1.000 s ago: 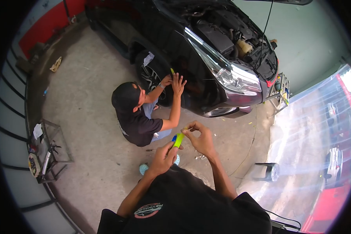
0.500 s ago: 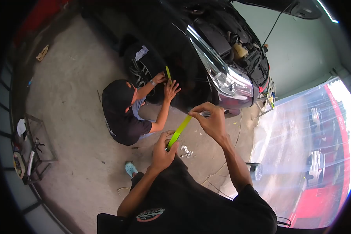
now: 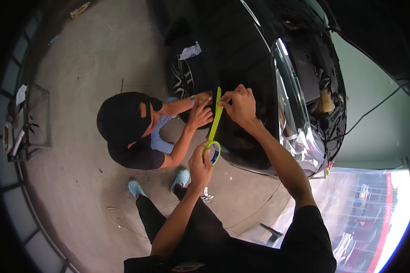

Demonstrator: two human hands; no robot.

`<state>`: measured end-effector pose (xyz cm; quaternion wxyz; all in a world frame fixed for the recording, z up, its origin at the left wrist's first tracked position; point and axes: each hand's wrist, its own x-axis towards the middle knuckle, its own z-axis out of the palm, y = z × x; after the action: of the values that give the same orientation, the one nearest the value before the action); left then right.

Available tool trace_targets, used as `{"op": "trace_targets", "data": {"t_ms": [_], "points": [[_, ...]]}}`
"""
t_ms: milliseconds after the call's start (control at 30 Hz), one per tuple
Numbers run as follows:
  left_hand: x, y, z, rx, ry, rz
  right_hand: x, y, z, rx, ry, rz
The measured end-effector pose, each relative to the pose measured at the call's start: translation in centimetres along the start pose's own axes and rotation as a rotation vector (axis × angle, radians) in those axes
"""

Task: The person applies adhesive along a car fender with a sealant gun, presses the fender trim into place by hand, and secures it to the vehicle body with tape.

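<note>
Near edge of car, above open floor, our right hand pinched on tape strip, left hand clamped around roll.

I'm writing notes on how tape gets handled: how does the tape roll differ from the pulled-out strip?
Shape: the tape roll is a ring, while the pulled-out strip is long and nearly straight.
Colour: the tape roll shows a blue inner side; the pulled-out strip shows none.
Hold: the left hand holds the tape roll; the right hand touches the pulled-out strip near its far end.
Both show bright yellow-green.
</note>
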<state>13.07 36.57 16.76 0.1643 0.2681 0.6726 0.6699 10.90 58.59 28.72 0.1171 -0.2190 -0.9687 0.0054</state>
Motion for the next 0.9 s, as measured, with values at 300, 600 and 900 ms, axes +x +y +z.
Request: {"op": "trace_targets", "data": {"t_ms": [300,600,900], "points": [[4.1,-9.4,6.7,0.104,0.024,0.086,4.8,4.3,8.0,-0.205,0.033,-0.272],[5.9,-15.0,8.9,0.089,-0.019,0.12,6.2,4.6,9.9,-0.385,0.007,-0.313],[7.4,-17.9,11.4,0.113,-0.009,0.168,6.2,3.9,10.0,-0.551,0.017,-0.272]]}}
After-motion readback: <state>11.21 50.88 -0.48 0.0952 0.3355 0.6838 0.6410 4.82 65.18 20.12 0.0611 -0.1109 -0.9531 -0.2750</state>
